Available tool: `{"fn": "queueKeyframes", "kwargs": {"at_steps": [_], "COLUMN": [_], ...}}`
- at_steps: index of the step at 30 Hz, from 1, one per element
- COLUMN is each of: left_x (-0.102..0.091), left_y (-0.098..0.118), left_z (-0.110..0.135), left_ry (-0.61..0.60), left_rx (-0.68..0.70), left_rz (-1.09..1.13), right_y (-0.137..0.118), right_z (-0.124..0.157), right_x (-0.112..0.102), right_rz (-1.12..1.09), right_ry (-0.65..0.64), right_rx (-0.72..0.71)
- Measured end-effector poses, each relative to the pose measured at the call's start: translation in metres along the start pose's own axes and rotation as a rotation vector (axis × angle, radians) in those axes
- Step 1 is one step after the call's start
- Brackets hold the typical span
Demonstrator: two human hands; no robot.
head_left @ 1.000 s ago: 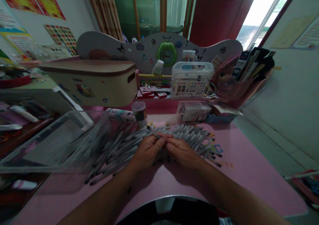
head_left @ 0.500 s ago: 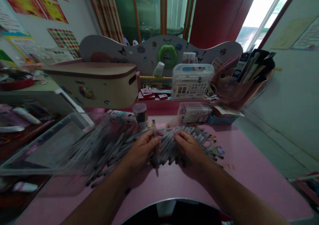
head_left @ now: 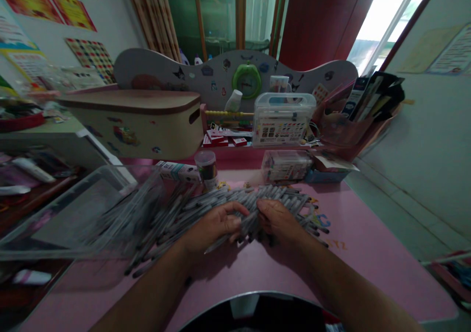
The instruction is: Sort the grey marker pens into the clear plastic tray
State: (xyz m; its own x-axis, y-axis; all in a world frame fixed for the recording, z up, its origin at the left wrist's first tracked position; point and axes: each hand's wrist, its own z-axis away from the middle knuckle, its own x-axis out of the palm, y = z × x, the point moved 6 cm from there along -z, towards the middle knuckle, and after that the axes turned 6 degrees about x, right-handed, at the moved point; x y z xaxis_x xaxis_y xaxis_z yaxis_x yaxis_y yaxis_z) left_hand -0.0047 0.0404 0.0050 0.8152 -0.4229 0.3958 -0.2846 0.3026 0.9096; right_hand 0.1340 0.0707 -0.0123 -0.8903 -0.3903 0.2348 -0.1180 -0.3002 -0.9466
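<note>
My left hand (head_left: 217,226) is closed on a slim grey pen (head_left: 218,244), which slants from the lower left up toward my other hand. Curled fingers show on my right hand (head_left: 278,219), low over the heap; whatever lies inside them is hidden among the pens. A wide heap of similar grey pens with dark ends (head_left: 200,204) spreads on the pink desk (head_left: 294,288) under and around both hands. More pens lie in a clear plastic bin (head_left: 69,251) on the left.
Behind the heap stand a clear round tub (head_left: 206,167), a long white box (head_left: 176,171) and a clear plastic case (head_left: 286,166). A lidded cream box (head_left: 143,131), a handled marker case (head_left: 283,121) and a green clock (head_left: 246,82) line the shelf.
The pen in my left hand has swung from nearly upright to a low slant. My left hand has shifted slightly down and toward the right hand, which has barely moved.
</note>
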Motion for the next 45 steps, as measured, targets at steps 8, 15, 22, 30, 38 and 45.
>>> {"fn": "queueKeyframes", "kwargs": {"at_steps": [8,15,22,30,38,45], "left_x": [0.000,-0.009,-0.009,-0.011,-0.012,-0.010], "left_y": [0.000,-0.005,-0.004,-0.003,-0.006,-0.007], "left_z": [0.005,-0.002,0.000,0.001,0.000,0.001], "left_ry": [0.399,0.550,0.563,0.568,0.542,0.537], "left_rx": [0.151,0.243,0.243,0.261,0.268,0.264], "left_rz": [0.073,0.145,0.170,0.134,0.136,0.164], "right_y": [0.008,0.004,0.002,-0.002,0.002,0.006], "right_z": [-0.004,0.000,0.002,0.004,0.000,0.000], "right_x": [-0.003,0.006,0.004,0.007,0.003,0.002], "right_rz": [-0.177,-0.158,-0.129,-0.153,-0.018,-0.135], "right_ry": [0.088,0.057,0.058,0.051,0.064,0.098], "right_rx": [0.073,0.002,-0.017,-0.018,-0.003,0.012]}}
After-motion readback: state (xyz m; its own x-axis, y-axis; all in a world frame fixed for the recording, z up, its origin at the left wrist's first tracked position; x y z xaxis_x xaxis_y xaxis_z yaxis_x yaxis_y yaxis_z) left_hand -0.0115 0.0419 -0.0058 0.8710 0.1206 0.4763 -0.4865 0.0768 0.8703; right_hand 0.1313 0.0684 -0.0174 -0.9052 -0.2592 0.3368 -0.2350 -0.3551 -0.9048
